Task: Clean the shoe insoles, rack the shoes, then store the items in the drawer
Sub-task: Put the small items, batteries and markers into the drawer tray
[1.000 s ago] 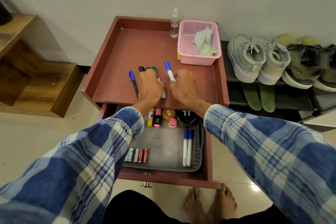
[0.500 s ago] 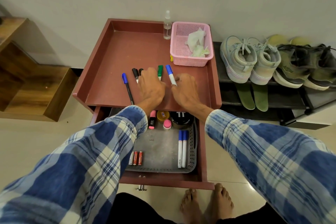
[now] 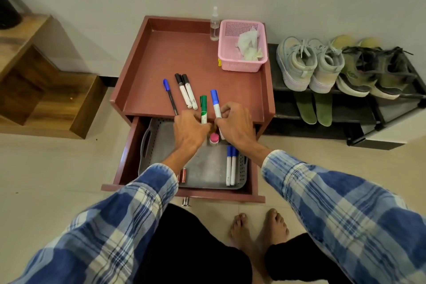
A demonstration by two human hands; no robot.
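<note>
My left hand (image 3: pixel 190 130) pinches a green-capped marker (image 3: pixel 203 108) and my right hand (image 3: pixel 234 125) pinches a blue-capped marker (image 3: pixel 215 102), both at the front edge of the red-brown cabinet top (image 3: pixel 184 57) over the open drawer (image 3: pixel 184 192). Two black-capped markers (image 3: pixel 186 91) and a blue pen (image 3: pixel 170 95) lie on the top to the left. Inside the drawer a grey tray (image 3: pixel 207 168) holds two blue markers (image 3: pixel 231 165), batteries (image 3: pixel 182 175) and a pink-capped item (image 3: pixel 214 139). My hands hide the tray's far end.
A pink basket (image 3: pixel 242 53) with crumpled wipes and a clear spray bottle (image 3: pixel 214 24) stand at the top's back right. The black shoe rack (image 3: pixel 345 108) on the right carries two pairs of shoes (image 3: pixel 322 67) above green insoles (image 3: pixel 314 107). Wooden steps (image 3: pixel 46 90) lie left.
Both hands drew back from the cabinet top to its front edge over the drawer, each bringing its marker. The two black markers and the pen now lie uncovered.
</note>
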